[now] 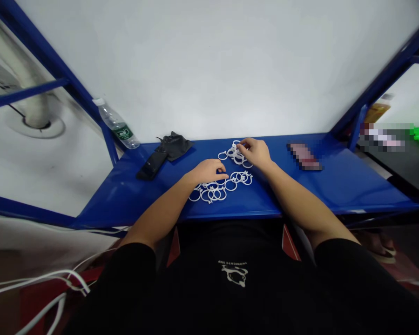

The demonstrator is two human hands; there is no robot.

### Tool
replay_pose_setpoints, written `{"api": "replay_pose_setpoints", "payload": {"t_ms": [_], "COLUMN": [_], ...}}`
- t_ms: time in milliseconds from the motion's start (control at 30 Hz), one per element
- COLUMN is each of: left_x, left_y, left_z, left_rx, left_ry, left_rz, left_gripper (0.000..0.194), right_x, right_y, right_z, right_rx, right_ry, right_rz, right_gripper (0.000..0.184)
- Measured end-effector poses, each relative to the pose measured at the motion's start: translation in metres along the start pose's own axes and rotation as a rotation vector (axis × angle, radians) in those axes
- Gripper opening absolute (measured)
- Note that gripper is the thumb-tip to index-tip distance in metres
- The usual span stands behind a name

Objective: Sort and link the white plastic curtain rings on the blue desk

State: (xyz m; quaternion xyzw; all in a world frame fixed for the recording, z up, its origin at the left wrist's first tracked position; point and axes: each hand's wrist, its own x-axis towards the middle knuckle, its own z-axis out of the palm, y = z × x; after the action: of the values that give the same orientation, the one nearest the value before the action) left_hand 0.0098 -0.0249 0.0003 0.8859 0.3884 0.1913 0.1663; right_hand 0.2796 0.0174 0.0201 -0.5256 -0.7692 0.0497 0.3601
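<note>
Many thin white plastic rings with small clip-like ends lie in loose groups on the blue table. My left hand (208, 171) rests over the near group of rings (214, 191), its thumb and curled fingers apart, with a gap between them. Over the far group of rings (238, 159), my right hand (257, 152) has its thumb and fingertips pinched at a white plastic ring at the edge of that group. The fingers partly cover what they grip. More rings (242, 177) lie between the two hands, and a single ring (222, 156) sits left of the far group.
Left on the blue table (125, 200) lie a black phone-like object (151, 166) and a crumpled black bag (176, 145). A clear plastic bottle (117, 124) leans by the blue frame. At right lies a blurred-out flat phone-like item (304, 157). A white wall stands behind.
</note>
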Motion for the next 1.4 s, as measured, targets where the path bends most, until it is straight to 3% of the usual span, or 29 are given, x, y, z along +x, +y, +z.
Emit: {"api": "replay_pose_setpoints", "payload": {"t_ms": [167,367,633,833,1033,1200,1300,1400], "left_x": [0.002,0.005,0.004,0.002,0.002,0.0,-0.007,-0.015], "left_y": [-0.002,-0.008,-0.007,0.0,0.004,-0.005,-0.02,-0.035], "left_z": [0.001,-0.002,-0.002,-0.002,-0.005,-0.021,-0.037,-0.047], "left_rx": [0.036,0.093,0.108,0.063,-0.025,-0.058,-0.021,-0.058], "left_ry": [0.008,0.308,0.416,0.504,0.437,0.34,0.219,0.019], "left_rz": [0.015,0.08,0.045,0.095,0.093,-0.009,-0.101,-0.204], "left_gripper": [0.015,0.016,0.02,0.018,0.019,0.023,0.019,0.018], "right_x": [-0.008,-0.017,-0.017,-0.022,-0.023,-0.016,-0.009,-0.004], "right_y": [-0.013,-0.026,-0.023,-0.027,-0.026,-0.024,-0.015,-0.006], "right_z": [0.004,0.013,0.017,0.022,0.021,0.012,0.007,0.005], "right_rx": [0.057,0.158,0.184,0.177,0.173,0.09,0.027,-0.001], "right_ry": [-0.118,-0.29,-0.242,-0.184,-0.213,-0.189,-0.114,-0.057], "right_rz": [-0.179,-0.36,-0.363,-0.362,-0.412,-0.349,-0.215,-0.081], "right_gripper": [0.028,0.032,0.033,0.038,0.038,0.033,0.031,0.031]}}
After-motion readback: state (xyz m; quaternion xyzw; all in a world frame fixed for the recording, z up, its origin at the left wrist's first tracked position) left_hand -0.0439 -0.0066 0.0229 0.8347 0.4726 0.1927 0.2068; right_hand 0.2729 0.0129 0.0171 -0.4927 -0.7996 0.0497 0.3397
